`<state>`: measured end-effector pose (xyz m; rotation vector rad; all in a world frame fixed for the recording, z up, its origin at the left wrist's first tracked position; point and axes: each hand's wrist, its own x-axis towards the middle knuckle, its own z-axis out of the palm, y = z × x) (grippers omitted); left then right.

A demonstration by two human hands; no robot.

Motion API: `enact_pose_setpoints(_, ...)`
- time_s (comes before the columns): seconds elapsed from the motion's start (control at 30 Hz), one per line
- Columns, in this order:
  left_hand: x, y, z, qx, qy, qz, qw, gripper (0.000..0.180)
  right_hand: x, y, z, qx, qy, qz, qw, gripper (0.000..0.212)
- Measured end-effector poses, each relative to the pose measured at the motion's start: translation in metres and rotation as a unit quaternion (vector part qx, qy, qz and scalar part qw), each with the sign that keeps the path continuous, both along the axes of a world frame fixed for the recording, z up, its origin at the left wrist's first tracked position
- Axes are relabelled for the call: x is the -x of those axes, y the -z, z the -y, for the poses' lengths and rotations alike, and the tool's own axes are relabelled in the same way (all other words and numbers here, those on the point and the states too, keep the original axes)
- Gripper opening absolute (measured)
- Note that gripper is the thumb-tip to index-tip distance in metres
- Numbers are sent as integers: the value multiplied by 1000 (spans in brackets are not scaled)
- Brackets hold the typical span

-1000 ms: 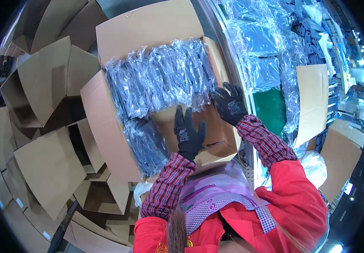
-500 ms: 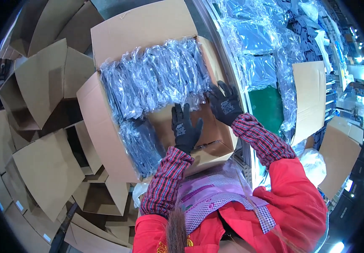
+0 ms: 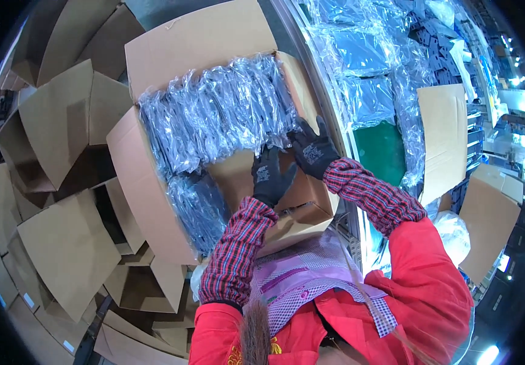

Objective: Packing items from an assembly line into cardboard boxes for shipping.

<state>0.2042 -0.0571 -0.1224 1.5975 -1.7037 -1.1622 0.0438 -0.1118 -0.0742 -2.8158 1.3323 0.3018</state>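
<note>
A cardboard box (image 3: 141, 204) stands open before me, with a row of dark flat pieces in clear plastic bags (image 3: 213, 115) packed upright along its far part. More bagged pieces (image 3: 198, 207) fill its left side. My left hand (image 3: 269, 177), in a black glove, reaches into the box with fingers outstretched against the near face of the row; its fingertips are partly hidden by plastic. Beside it, at the row's right end, my right hand (image 3: 315, 149), gloved too, has its fingers apart and touches the bags near the box's right wall. Neither hand grips anything that I can see.
Several empty open cartons (image 3: 61, 234) crowd the left side. Along the right runs a metal-edged work table with a green surface (image 3: 381, 152), stacked bagged dark pieces (image 3: 366, 100) and a cardboard sheet (image 3: 443, 143). Another carton (image 3: 490, 213) stands farther right.
My right hand has shifted left, off the box's right edge and onto the end of the row. My left hand has moved slightly forward against the bags.
</note>
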Motion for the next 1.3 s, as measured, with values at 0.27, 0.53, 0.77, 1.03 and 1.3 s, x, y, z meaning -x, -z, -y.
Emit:
enact_pose_setpoints(0.27,7,8,1,99,-6,89,991,59,-4,2,-1,-7,17,29,999,44)
enact_pose_setpoints(0.53,12,3,-5,53,163,116,978,48,2,-7,7,-31,-8,25,999,39)
enact_pose_setpoints(0.77,17,-14,9,46,64,56,995,50,14,-24,13,-1,-13,89,996,30)
enact_pose_setpoints(1.03,25,-12,-8,73,68,110,989,57,-1,-23,35,85,-8,122,989,31)
enact_pose_setpoints(1.3,18,-2,-13,160,-7,155,975,60,1,1,45,50,-30,85,995,41)
